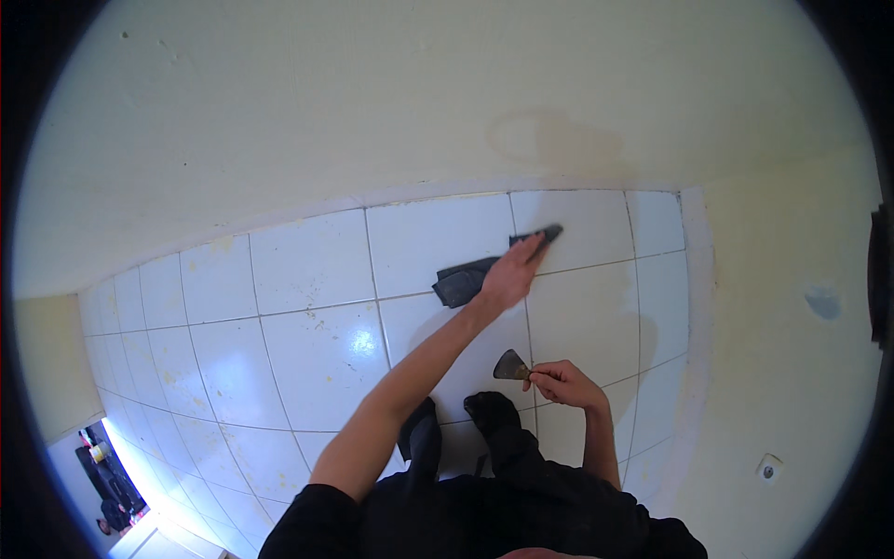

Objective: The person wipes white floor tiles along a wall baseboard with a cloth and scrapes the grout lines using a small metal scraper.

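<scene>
Wall (372, 102): cream, broad, with a faint darker patch above the far tile row; it meets the floor along a pale skirting line.

Tiled floor (307, 354): white glossy squares with grey grout lines, scattered yellowish specks, glare near the middle. The work in hand appears to be wiping one tile after scraping. Done well, it likely calls for flat, even pressure through the palm, strokes kept within the tile up to the grout, and the loose tail of the cloth kept from dragging grit back over the wiped part.

Legs and feet (489, 410): dark clothing, dark socks, planted on the tiles just below the hands.

Cloth (466, 279): dark grey, crumpled, lying on the far tile row near the wall, partly under the left hand, its tail trailing toward the person.

Left hand (512, 270): arm stretched forward, fingers extended and close together, pressed flat on the cloth's far end; a pressing hold, not a pinch.

Right hand (563, 382): held close to the body, fingers curled tight about the scraper's handle.

Scraper (510, 366): small, dark flat blade pointing left, raised or just above the tile; contact cannot be told.
</scene>
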`<state>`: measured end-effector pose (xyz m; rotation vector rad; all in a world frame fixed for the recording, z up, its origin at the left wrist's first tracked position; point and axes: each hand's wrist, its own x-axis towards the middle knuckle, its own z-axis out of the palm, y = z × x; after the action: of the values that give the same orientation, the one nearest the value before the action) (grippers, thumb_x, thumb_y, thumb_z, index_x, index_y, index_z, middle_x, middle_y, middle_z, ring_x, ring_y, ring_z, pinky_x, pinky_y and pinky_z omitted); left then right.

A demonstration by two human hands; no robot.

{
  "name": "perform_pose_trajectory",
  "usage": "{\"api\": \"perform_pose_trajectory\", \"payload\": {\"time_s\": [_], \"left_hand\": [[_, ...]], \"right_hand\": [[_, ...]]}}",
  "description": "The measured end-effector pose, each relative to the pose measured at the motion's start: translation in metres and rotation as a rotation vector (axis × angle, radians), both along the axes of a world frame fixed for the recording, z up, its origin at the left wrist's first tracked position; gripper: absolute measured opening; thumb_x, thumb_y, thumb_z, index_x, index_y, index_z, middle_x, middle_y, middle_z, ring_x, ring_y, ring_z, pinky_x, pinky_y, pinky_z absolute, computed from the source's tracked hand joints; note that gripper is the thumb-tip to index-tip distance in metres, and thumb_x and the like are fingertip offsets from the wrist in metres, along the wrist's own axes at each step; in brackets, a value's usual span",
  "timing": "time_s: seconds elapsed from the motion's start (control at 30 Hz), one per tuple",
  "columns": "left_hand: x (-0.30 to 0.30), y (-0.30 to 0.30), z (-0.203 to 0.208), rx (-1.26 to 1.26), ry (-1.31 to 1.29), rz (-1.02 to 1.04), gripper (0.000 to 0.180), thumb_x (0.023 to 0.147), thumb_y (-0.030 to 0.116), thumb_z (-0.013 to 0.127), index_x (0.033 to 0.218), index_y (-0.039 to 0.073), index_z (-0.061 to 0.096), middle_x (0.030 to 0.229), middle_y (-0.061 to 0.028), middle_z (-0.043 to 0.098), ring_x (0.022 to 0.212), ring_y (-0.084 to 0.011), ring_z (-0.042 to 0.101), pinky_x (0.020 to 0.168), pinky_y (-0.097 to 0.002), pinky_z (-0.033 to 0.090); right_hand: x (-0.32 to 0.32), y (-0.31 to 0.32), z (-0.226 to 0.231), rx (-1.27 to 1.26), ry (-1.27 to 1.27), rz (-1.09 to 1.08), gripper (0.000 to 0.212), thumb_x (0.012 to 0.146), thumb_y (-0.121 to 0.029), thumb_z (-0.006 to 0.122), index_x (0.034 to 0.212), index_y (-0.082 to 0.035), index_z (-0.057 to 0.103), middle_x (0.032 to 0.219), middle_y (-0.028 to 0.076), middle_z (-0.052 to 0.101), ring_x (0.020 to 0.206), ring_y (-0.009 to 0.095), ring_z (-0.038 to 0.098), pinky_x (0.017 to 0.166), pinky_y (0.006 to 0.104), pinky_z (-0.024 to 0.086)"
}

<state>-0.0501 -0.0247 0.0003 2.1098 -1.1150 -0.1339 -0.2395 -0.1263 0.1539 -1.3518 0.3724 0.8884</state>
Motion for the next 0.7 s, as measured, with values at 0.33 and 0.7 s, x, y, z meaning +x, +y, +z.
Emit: {"api": "perform_pose_trajectory", "payload": {"time_s": [0.33, 0.7], "left_hand": [[0.065, 0.099, 0.0, -0.014, -0.019, 0.481, 0.061, 0.076, -0.012, 0.051, 0.135, 0.001, 0.059, 0.144, -0.0205, 0.051, 0.135, -0.0357, 0.048, 0.117, -0.0444, 0.036], [0.048, 0.324, 0.02, -0.13, 0.101, 1.208, 0.071, 0.082, -0.016, 0.039, 0.149, 0.006, 0.045, 0.147, -0.0265, 0.046, 0.133, -0.0433, 0.048, 0.112, -0.0444, 0.039]], "right_hand": [[0.031, 0.026, -0.018, -0.04, -0.098, 0.098, 0.027, 0.104, -0.025, 0.054, 0.097, -0.004, 0.07, 0.059, -0.007, 0.04, 0.054, 0.004, 0.035, 0.05, 0.0238, 0.03], [0.032, 0.03, -0.062, -0.304, -0.281, -0.306, 0.025, 0.101, -0.018, 0.059, 0.111, 0.001, 0.07, 0.063, -0.005, 0.046, 0.056, 0.005, 0.039, 0.051, 0.0249, 0.034]]}}
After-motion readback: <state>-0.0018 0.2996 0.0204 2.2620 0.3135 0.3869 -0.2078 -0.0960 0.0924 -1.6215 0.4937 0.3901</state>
